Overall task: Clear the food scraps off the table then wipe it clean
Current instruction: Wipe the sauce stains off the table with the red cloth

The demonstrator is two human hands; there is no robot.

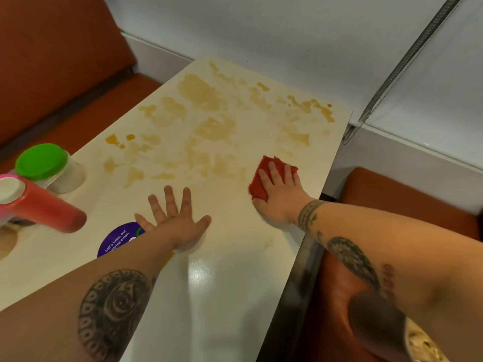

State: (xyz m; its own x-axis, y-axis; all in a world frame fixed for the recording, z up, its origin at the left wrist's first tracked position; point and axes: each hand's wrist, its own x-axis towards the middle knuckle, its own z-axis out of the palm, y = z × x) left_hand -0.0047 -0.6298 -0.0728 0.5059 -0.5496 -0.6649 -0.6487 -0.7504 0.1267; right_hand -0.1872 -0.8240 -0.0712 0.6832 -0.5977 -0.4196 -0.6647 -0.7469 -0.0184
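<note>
— Pale bench (222, 283) between orange seats (52, 74): why is the right hand (279, 189) laid flat?
— Its fingers are spread and pressed on a red cloth (261, 178), so it can be pushed into the tan smears (203, 121) at eleven o'clock.
— And the left hand (172, 218)?
— It is spread flat at eight o'clock, judged as bracing. A spray bottle (39, 202) is parked at nine, out of the wiping path.

A white tub with a green lid (49, 168) is standing upright at the left, just behind a blurred red spray bottle (44, 205) (its white cap is showing). A round purple sticker (117, 239) is lying flat, partly hidden. An orange seat back (52, 74) is rising at the left, an orange seat cushion (407, 194) is sitting at the right, and a bead chain (407, 56) is hanging against the pale wall (261, 27).
</note>
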